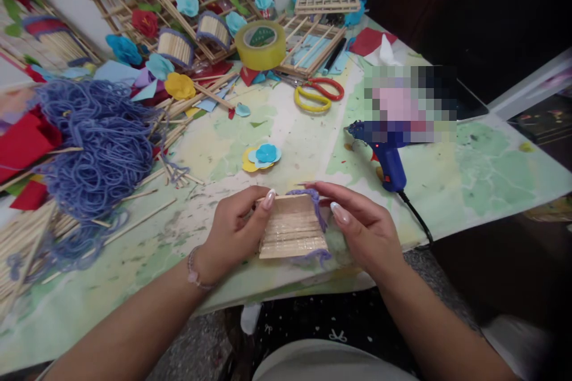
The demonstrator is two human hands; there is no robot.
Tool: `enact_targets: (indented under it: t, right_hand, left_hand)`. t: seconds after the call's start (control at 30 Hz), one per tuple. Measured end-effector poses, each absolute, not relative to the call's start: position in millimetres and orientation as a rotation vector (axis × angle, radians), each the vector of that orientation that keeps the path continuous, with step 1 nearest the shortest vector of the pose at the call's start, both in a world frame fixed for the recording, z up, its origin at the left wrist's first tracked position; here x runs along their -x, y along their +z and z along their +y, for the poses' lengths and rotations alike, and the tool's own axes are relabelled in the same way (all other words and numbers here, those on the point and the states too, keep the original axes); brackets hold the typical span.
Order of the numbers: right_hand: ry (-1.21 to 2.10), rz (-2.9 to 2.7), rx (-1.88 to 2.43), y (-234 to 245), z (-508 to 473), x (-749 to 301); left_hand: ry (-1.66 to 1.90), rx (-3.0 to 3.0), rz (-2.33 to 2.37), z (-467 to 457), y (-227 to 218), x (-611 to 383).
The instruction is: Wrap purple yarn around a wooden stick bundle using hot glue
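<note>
A small panel of wooden sticks (292,229) lies side by side in rows, with shiny streaks across its face. My left hand (243,223) grips its left edge, the thumb on top and the fingers partly hidden. Purple yarn (318,205) runs over the upper right corner and down the right edge; a loose end curls at the lower right. Beside that edge is my right hand (364,223), its fingers stretched toward the yarn and its thumb apart from them. A layered yellow and blue paper flower (263,156) lies just beyond the panel.
A blue glue gun (388,158) with a lit red light and a cord rests at the right. Scissors (318,95) and yellow tape (260,46) lie farther back. Tangled purple yarn (96,143) and loose sticks cover the left. Flower-decorated stick lattices (179,6) stand behind.
</note>
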State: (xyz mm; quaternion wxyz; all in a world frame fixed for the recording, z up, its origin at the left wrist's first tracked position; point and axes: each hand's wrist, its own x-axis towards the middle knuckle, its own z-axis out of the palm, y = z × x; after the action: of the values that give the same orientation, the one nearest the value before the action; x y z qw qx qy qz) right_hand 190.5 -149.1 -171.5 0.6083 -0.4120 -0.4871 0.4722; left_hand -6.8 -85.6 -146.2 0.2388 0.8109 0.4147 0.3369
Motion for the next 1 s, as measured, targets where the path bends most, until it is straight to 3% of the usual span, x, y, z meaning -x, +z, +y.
enact_targets:
  t: [0.2,0.6,1.0]
  right_hand:
    - [0.612,-1.121,1.12,-169.6,-148.5,-202.7]
    - [0.818,-1.511,1.287,-171.2,-132.3,-215.4]
    - [0.481,-1.747,1.355,-171.3,-137.7,-208.2]
  left_hand:
    - [0.806,-1.958,1.262,-84.3,-144.1,3.6]
    - [0.463,-1.796,1.257,-83.3,-144.8,-1.1]
    - [0.332,-1.767,1.267,-82.4,-141.0,-0.5]
